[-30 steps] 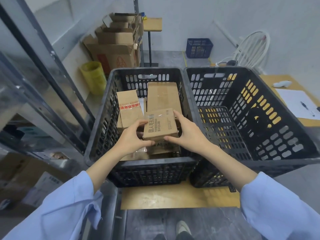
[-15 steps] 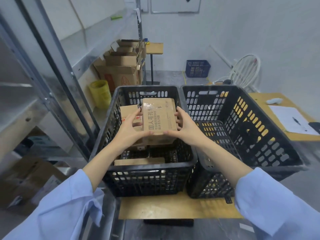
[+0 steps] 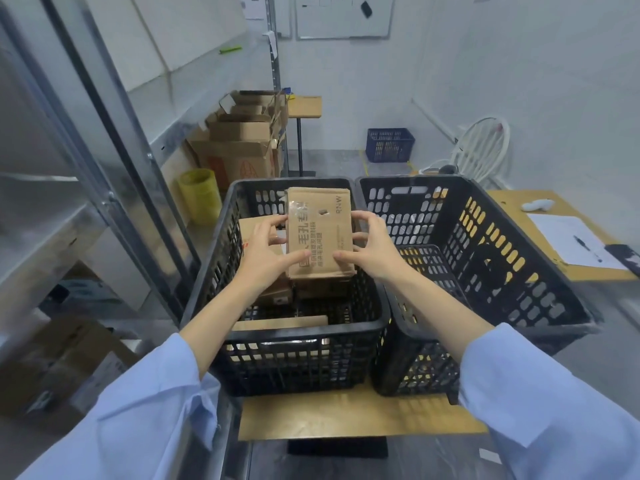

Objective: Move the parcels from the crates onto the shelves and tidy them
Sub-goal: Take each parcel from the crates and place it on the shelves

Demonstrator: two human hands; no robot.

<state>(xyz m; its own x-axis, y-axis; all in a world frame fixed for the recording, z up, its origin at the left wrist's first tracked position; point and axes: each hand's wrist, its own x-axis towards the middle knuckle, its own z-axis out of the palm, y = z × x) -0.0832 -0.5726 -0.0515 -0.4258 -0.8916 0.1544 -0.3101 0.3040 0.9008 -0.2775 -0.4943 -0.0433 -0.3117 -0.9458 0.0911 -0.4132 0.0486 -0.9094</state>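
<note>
**Parcel lifted clear of the crate**

The left hand [image 3: 263,252] and right hand [image 3: 372,249] clamp the parcel [image 3: 320,233] from either side, fingers curled round its edges. A second ago it sat low among the others; now it is raised above the left crate [image 3: 298,336] and turned on end. The pick looks done, so the metal shelves [image 3: 52,237] on the left probably come next. The parcel is a flat brown cardboard box with glossy tape and a small dent. The crate is black slotted plastic, and more boxes [image 3: 258,226] remain inside.
</note>
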